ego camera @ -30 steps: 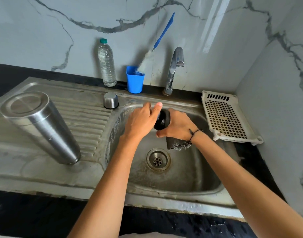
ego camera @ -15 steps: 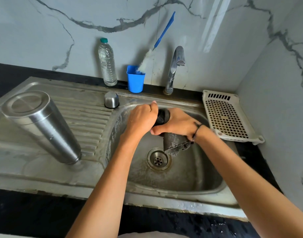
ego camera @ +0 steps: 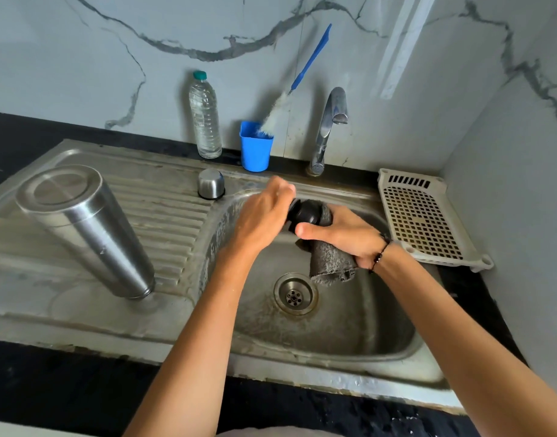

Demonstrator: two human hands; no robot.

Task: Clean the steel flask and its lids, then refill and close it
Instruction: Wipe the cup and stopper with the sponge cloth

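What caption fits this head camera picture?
Both hands scrub a black lid with a grey cloth over the sink.

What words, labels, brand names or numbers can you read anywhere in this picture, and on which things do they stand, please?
None can be read.
Water bottle: clear, no label shows.
Steel flask: bare metal, no marking shows.
Blue cup, steel cap, white tray: plain.
Black lid, held by both hands: no print visible.
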